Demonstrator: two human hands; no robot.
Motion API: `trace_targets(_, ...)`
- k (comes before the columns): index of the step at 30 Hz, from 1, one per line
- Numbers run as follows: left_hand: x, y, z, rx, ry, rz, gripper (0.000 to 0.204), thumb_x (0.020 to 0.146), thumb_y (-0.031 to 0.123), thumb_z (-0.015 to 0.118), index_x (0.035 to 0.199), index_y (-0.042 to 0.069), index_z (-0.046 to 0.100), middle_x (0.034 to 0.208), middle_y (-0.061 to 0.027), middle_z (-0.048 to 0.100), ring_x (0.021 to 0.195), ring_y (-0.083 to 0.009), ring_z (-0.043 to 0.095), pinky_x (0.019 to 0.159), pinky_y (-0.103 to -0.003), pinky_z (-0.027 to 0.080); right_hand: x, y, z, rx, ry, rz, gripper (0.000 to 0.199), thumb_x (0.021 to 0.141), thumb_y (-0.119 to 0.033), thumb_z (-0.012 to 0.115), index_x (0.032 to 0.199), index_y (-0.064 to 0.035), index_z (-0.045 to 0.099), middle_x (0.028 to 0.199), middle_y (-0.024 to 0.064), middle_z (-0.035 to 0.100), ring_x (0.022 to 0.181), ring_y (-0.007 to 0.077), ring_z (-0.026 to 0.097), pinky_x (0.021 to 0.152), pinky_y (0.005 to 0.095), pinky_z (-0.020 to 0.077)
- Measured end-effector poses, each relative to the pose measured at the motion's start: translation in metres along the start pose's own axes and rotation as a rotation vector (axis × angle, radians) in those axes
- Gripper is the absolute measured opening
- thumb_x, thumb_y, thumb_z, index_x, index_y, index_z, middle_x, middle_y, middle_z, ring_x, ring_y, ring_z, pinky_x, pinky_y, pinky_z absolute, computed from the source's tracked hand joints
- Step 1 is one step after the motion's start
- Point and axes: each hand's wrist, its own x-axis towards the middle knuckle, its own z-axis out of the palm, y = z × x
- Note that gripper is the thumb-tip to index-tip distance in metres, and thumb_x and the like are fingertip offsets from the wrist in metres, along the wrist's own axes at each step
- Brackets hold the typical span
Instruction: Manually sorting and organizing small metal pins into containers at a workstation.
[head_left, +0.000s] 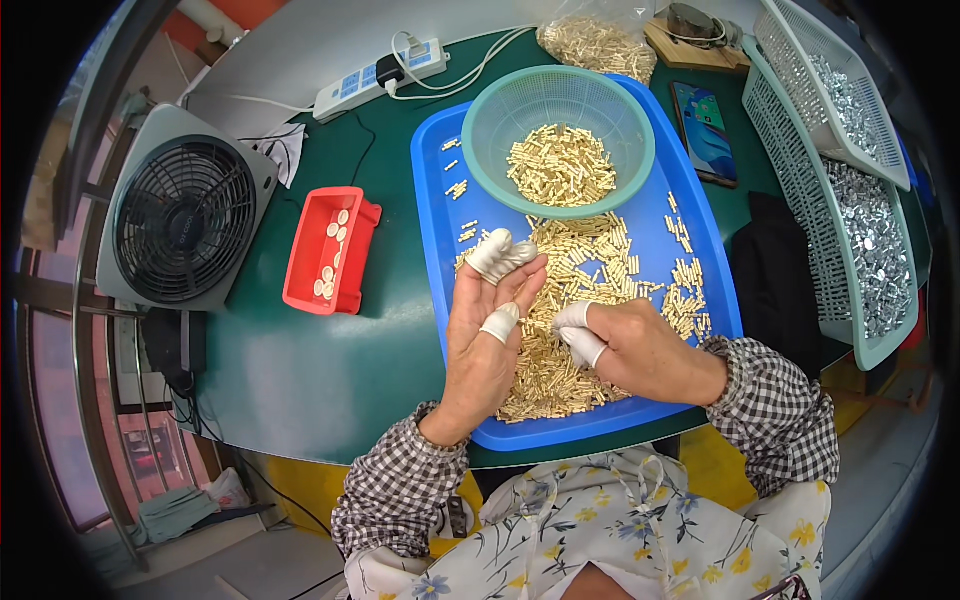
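My left hand point(482, 335) is turned palm up over the blue tray point(432, 265), its thumb apart from the slightly bent fingers. White finger cots cover the thumb and some fingertips; no held piece shows. To its right, my right hand point(640, 345) is closed in a pinch, also with white finger cots, low over a pile of small gold-coloured metal pins point(550, 385). What lies between its fingertips is hidden. A green plastic colander point(480, 135) holding more gold-coloured pins point(562, 165) rests on the tray's far part.
Left stand a red bin point(340, 250) with round pale pieces and a fan point(185, 215). Behind are a power strip point(375, 80) and a bag of pins point(600, 45). At right lie a phone point(705, 135), black cloth point(775, 275) and baskets point(790, 150) of silvery parts.
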Motion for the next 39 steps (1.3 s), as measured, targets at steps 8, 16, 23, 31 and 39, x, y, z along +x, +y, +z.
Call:
trace_targets(8, -0.002, 0.004, -0.001, -0.004, -0.054, -0.003, 0.046, 0.090, 0.008, 0.042, 0.133, 0.001, 0.029, 0.131, -0.0173, 0.041, 0.128, -0.0324, 0.035, 0.111, -0.044, 0.024, 0.000, 0.003, 0.000, -0.020, 0.000, -0.059, 0.021, 0.081, -0.001, 0.057, 0.102, -0.0001, 0.058, 0.069, 0.0164, 0.061, 0.057, 0.0295, 0.062, 0.050, 0.0362, 0.0474)
trace_targets(16, -0.004, 0.006, 0.005, -0.019, -0.006, -0.054, 0.039, 0.096, 0.028, 0.042, 0.125, 0.002, 0.039, 0.121, -0.0133, 0.047, 0.117, -0.0255, 0.045, 0.100, -0.037, 0.035, 0.000, -0.001, -0.006, 0.135, 0.014, 0.123, 0.017, 0.085, -0.002, 0.055, 0.101, 0.0005, 0.058, 0.067, 0.0125, 0.061, 0.051, 0.0193, 0.061, 0.045, 0.0300, 0.0457)
trace_targets(23, -0.005, 0.004, -0.008, 0.304, 0.087, -0.061, 0.023, 0.093, 0.023, 0.052, 0.102, 0.002, 0.053, 0.091, -0.0055, 0.057, 0.079, -0.0120, 0.056, 0.069, -0.027, 0.046, -0.002, -0.001, -0.013, 0.003, 0.139, 0.018, 0.015, 0.080, -0.003, 0.059, 0.094, 0.0021, 0.058, 0.068, 0.0180, 0.060, 0.058, 0.0319, 0.061, 0.049, 0.0394, 0.0462)
trace_targets(31, 0.001, 0.003, 0.002, 0.389, 0.159, -0.138, 0.012, 0.091, 0.013, 0.055, 0.094, 0.002, 0.056, 0.078, -0.0042, 0.058, 0.063, -0.0107, 0.055, 0.057, -0.022, 0.046, -0.007, 0.010, -0.012, -0.259, 0.162, -0.149, 0.016, 0.078, -0.002, 0.061, 0.093, 0.0017, 0.058, 0.067, 0.0175, 0.059, 0.056, 0.0319, 0.060, 0.048, 0.0387, 0.0467)
trace_targets(39, -0.005, 0.004, 0.006, 0.269, 0.078, -0.131, 0.015, 0.093, 0.013, 0.052, 0.101, 0.000, 0.055, 0.085, -0.0064, 0.060, 0.069, -0.0135, 0.059, 0.063, -0.028, 0.052, 0.003, -0.009, -0.027, 0.362, -0.052, 0.277, 0.015, 0.088, -0.001, 0.052, 0.101, 0.0027, 0.055, 0.064, 0.0081, 0.059, 0.047, 0.0140, 0.057, 0.046, 0.0256, 0.0461)
